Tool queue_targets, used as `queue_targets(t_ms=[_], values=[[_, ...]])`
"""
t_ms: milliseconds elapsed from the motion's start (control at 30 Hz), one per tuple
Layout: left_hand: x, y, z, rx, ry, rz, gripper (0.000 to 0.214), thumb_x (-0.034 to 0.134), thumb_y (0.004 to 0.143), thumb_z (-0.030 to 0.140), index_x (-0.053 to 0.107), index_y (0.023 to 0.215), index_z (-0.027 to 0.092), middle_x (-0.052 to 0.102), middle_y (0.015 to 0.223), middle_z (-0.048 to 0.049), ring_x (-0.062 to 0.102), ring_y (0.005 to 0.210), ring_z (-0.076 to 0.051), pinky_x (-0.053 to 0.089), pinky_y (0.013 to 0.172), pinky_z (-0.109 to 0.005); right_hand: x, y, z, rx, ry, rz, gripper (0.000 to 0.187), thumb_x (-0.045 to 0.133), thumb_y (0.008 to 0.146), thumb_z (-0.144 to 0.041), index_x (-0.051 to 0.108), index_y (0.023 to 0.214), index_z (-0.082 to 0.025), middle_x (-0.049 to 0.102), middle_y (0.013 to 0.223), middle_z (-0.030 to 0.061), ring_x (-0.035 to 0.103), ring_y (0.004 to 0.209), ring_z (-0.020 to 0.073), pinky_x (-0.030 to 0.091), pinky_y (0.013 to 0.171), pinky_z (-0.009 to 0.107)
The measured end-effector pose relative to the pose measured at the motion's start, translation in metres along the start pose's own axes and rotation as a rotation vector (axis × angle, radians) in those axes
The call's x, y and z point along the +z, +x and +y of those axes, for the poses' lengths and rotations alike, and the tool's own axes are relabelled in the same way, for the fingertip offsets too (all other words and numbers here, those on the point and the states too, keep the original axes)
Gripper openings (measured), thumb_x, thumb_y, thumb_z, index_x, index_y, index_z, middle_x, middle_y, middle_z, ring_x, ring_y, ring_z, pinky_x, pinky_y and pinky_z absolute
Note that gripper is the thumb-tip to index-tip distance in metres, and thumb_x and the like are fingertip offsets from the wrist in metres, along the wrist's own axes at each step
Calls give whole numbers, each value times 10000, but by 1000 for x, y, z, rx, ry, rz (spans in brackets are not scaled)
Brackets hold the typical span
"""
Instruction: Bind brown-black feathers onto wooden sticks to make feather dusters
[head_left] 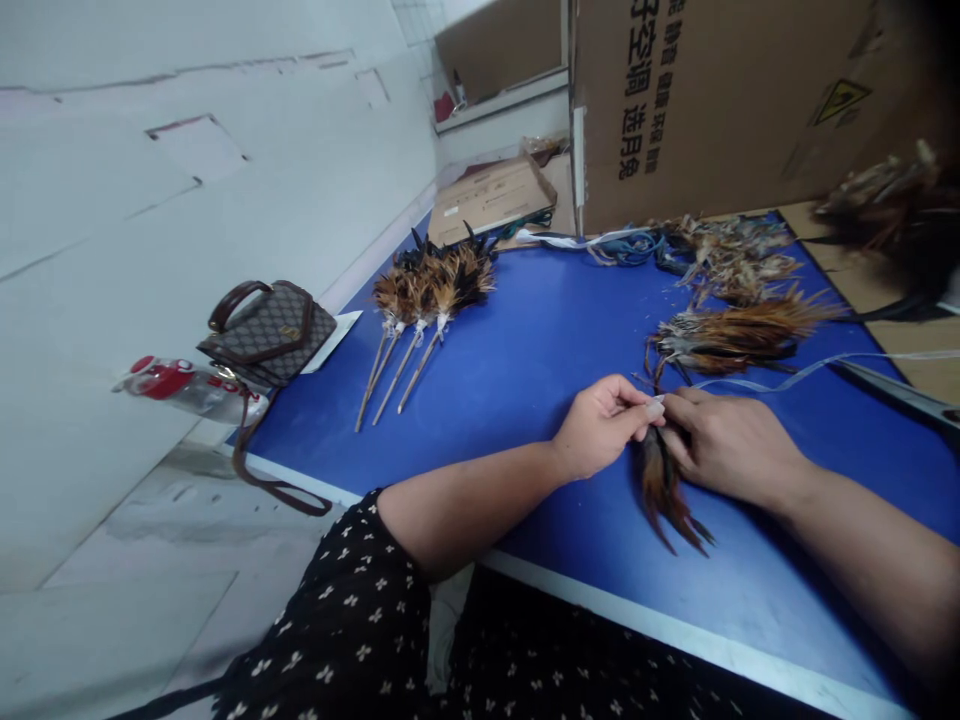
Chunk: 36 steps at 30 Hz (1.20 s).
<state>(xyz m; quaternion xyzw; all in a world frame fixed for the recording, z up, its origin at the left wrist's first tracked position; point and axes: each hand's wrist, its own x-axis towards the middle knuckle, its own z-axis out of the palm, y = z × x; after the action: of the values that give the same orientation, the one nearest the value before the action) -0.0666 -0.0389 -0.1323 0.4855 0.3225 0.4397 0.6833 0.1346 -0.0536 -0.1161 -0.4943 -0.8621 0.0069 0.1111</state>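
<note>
Both my hands meet low over the right part of the blue table (525, 350). Pinched at its bound end between them is a small bunch of dark and reddish-brown feathers (664, 495), its tips pointing toward me. My left hand (606, 425) has thumb and fingers closed at that end, where a bit of whitish strip shows. Fingers of my right hand (739, 445) are curled around the other side, partly hiding the bunch. A translucent plastic strip (784, 380) runs from the hands off to the right. Just beyond lies a larger pile of brown feathers (739, 335).
Several feather bundles on sticks (420, 300) lie at the left. A patterned handbag (270, 330) and a bottle with a red cap (187, 385) are at the left edge. Loose feathers (739, 255), blue cords (626, 247) and a large cardboard box (720, 110) are behind.
</note>
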Motion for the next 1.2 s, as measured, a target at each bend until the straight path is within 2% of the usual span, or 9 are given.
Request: queue_targets(t_ms=[233, 633, 967, 1067, 1200], values=[[0, -2, 2, 25, 12, 49, 605, 973, 746, 594, 530, 877, 204, 743, 788, 14, 493, 585, -51, 365, 613, -259, 2, -1, 0, -29, -77, 25, 304, 454, 1041, -361, 681, 919, -199, 703, 868, 84, 539, 626, 176, 220, 615, 336], [-4, -2, 4, 37, -10, 58, 500, 925, 792, 471, 512, 888, 206, 682, 764, 38, 499, 579, -48, 357, 610, -249, 6, -6, 3, -74, -104, 130, 312, 446, 1047, -333, 678, 892, -194, 660, 843, 66, 470, 613, 159, 229, 628, 338], [-5, -3, 6, 25, -3, 67, 504, 943, 807, 470, 530, 881, 191, 745, 798, 0, 471, 564, -33, 332, 580, -240, 6, -5, 4, -106, -112, 160, 290, 475, 1047, -323, 678, 882, -199, 655, 826, 57, 507, 618, 168, 247, 619, 346], [-7, 0, 7, -29, 8, 78, 544, 960, 771, 527, 558, 901, 185, 761, 821, -11, 505, 569, -34, 325, 560, -230, 1, -6, 7, -111, -44, 169, 276, 490, 1055, -312, 666, 872, -205, 665, 828, 52, 539, 618, 170, 289, 619, 346], [-9, 3, 9, -60, 17, 82, 598, 993, 710, 560, 592, 935, 177, 769, 836, -19, 573, 586, -49, 346, 527, -215, -4, -7, 15, -86, 245, 185, 228, 537, 1077, -326, 691, 951, -215, 687, 865, 30, 621, 701, 162, 410, 660, 311]])
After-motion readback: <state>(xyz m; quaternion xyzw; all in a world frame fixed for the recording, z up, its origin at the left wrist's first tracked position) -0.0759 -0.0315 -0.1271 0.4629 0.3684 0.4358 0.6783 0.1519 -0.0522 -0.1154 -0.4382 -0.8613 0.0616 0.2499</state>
